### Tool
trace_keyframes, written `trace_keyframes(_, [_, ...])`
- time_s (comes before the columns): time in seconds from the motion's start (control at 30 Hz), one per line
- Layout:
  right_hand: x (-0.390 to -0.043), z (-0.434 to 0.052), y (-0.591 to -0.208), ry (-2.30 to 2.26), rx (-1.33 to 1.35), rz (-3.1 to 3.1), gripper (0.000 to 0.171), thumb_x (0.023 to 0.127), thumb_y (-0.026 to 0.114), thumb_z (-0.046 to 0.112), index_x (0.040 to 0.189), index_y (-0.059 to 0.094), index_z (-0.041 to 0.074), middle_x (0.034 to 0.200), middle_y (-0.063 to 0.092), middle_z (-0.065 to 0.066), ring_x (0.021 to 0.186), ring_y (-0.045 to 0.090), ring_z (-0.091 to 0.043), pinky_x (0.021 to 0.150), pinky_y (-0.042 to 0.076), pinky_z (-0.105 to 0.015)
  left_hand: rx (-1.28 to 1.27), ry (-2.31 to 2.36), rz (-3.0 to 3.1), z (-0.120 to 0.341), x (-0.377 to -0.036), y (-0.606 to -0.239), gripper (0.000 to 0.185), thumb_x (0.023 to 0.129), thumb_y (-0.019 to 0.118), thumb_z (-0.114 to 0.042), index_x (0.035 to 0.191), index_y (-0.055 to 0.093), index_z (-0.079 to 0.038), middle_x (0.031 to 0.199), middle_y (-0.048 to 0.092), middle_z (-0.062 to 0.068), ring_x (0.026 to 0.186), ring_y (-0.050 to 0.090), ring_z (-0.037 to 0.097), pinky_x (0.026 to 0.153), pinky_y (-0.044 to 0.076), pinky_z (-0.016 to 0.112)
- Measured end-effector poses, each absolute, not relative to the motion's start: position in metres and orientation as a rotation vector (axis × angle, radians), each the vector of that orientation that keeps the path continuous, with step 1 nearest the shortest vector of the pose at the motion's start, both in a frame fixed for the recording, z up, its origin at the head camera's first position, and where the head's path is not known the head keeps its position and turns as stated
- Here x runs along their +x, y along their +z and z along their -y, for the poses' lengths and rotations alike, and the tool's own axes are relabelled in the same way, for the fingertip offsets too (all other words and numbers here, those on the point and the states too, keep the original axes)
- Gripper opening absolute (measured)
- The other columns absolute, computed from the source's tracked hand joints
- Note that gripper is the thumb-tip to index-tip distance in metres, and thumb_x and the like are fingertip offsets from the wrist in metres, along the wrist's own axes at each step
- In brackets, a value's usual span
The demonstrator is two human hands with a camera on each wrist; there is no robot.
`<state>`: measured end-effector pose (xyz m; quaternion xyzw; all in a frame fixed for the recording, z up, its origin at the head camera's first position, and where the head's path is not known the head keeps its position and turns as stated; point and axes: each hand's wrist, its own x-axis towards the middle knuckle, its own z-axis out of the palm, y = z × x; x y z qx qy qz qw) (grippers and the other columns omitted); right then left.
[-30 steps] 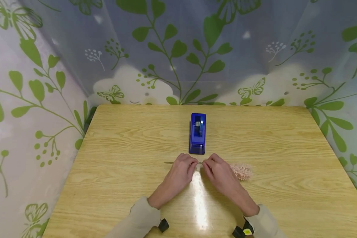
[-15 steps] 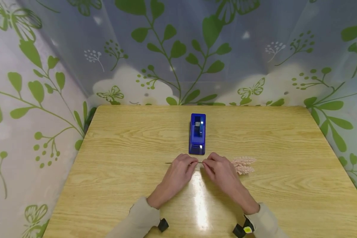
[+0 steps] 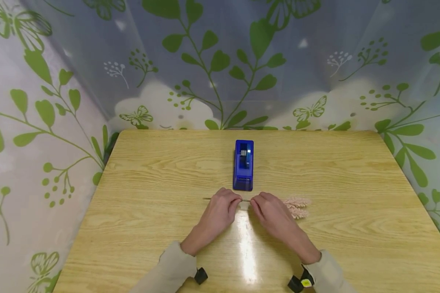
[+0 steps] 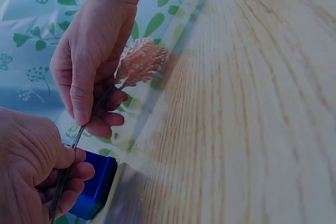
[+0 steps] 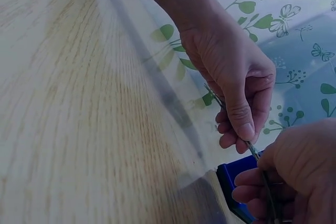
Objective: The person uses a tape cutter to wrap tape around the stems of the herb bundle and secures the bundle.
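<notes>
Pink flower heads (image 3: 297, 202) have shifted slightly toward the person and a little leftward since half a second ago, and the left hand (image 3: 221, 209) has drawn slightly away from the right hand (image 3: 275, 213), so more of the thin stem (image 3: 245, 200) shows between them. Both hands are closed in a pinch on that stem, thumb against fingers, backs of the hands turned up. Held nearly level, the stem runs sideways in front of the person; its narrow end sticks out past the left hand, while the fluffy heads lie just beyond the right hand, on its outer side. Both wrist views show a glossy stretch of stem in the small gap between the fingertips.

Just beyond the fingertips, a blue tape dispenser (image 3: 243, 173) stands on a wooden table (image 3: 150, 175), its long side running away from the person; it is near the hands but apart from them. Light-coloured sleeves (image 3: 177, 264) reach to both wrists, with black devices (image 3: 201, 276) below them, the right one marked with a yellow patch. Around the table hangs a backdrop (image 3: 311, 77) printed with green leaves, berry sprigs and butterflies
</notes>
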<state>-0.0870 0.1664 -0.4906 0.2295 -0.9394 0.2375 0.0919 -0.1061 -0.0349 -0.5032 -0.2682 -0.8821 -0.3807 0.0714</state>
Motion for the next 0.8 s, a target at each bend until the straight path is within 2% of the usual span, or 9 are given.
trace_keyframes(0.3, [-0.0905, -0.1685, -0.4878, 0.623, 0.749, 2.708, 0.005, 0.094, 0.075, 0.004, 0.089, 0.078, 0.005, 0.077, 0.066, -0.001, 0.065, 0.055, -0.012, 0.06, 0.049, -0.029, -0.787, -1.157, 2.618, 0.0352, -0.1065, -0.5034, 0.01, 0.096, 0.071, 0.001, 0.097, 0.08, -0.003, 0.091, 0.076, 0.005, 0.085, 0.067, 0.02, 0.073, 0.058, 0.029])
trace_keyframes(0.5, [-0.0931, -0.1686, -0.4879, 0.619, 0.779, 2.648, 0.005, 0.091, 0.076, 0.001, 0.091, 0.08, 0.003, 0.08, 0.07, -0.004, 0.064, 0.059, -0.012, 0.059, 0.051, -0.028, -0.773, -1.153, 2.613, 0.0361, -0.1074, -0.5013, 0.008, 0.095, 0.073, 0.001, 0.096, 0.08, -0.003, 0.091, 0.076, 0.004, 0.085, 0.067, 0.02, 0.072, 0.058, 0.029])
trace_keyframes(0.67, [-0.0939, -0.1698, -0.4896, 0.6, 0.777, 2.613, 0.004, 0.09, 0.077, 0.003, 0.091, 0.081, 0.004, 0.081, 0.072, -0.005, 0.063, 0.062, -0.014, 0.056, 0.051, -0.026, -0.772, -1.08, 2.654, 0.0357, -0.107, -0.4991, 0.007, 0.096, 0.073, -0.003, 0.098, 0.08, -0.006, 0.093, 0.076, 0.003, 0.084, 0.065, 0.017, 0.07, 0.054, 0.026])
trace_keyframes(0.8, [-0.0943, -0.1704, -0.4916, 0.581, 0.772, 2.579, 0.004, 0.087, 0.08, 0.001, 0.089, 0.081, 0.004, 0.081, 0.073, -0.005, 0.063, 0.064, -0.016, 0.058, 0.054, -0.031, -0.802, -0.986, 2.71, 0.0344, -0.1068, -0.4964, 0.01, 0.099, 0.07, -0.007, 0.1, 0.079, -0.006, 0.093, 0.075, 0.004, 0.083, 0.063, 0.017, 0.071, 0.053, 0.025])
